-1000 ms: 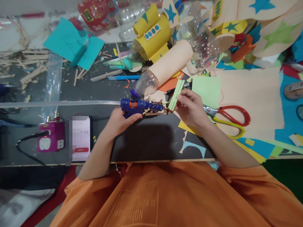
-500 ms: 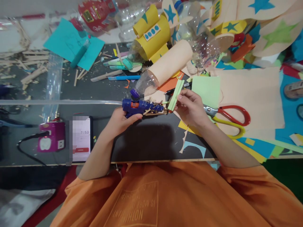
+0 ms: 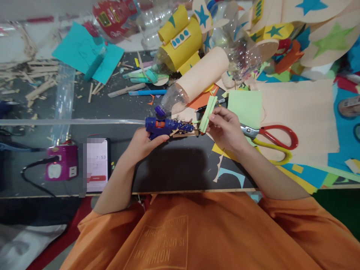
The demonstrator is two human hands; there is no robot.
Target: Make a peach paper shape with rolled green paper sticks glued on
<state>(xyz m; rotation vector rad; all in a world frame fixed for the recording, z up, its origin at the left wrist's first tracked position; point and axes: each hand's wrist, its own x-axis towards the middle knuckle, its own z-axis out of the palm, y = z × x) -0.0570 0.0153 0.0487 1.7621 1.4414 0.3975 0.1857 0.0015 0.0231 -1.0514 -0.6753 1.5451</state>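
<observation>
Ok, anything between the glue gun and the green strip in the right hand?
Nothing large visible. The glue gun in the left hand points at the green strip in the right hand; wood slivers cling around the gun's front, too fine to tell whether any intrude.

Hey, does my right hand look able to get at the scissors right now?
Probably yes. The right hand is close beside the scissors, and nothing seems to lie over their red handle. The hitch is that its fingers hold a green paper strip, which would likely need setting down.

The glue gun [image 3: 168, 126] is blue; the paper strip [image 3: 207, 112] pale green.
</observation>
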